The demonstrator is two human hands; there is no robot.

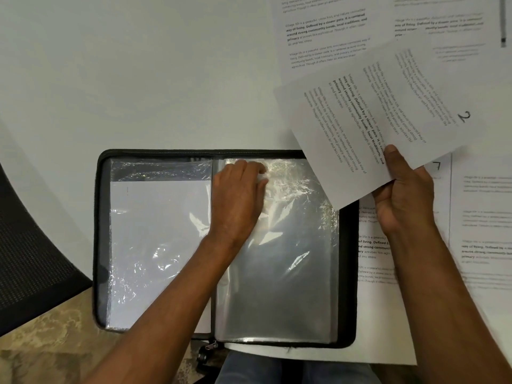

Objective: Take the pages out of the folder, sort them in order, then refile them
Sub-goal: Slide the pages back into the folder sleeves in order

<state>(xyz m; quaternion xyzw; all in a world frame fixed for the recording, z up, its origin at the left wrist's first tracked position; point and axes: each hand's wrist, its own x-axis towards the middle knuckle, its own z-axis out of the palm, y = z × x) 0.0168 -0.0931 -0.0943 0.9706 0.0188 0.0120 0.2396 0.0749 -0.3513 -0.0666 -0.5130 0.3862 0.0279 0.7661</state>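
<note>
Your right hand pinches page 2 above the open zip folder at the tabletop's near edge, left fingers curled parting an empty sleeve; the crinkly plastic may snag the page's corner.

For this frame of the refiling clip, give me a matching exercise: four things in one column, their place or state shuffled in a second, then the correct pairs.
Things:
1. page marked 2
2. left hand
3. left-side sleeve
4. page marked 7

Place or state:
A. already holds a white sheet
B. lies on the table, partly under a held page
C. held up by the right hand
D. at the top of the empty right-side sleeve of the folder

Pairs: 1-C, 2-D, 3-A, 4-B
</note>
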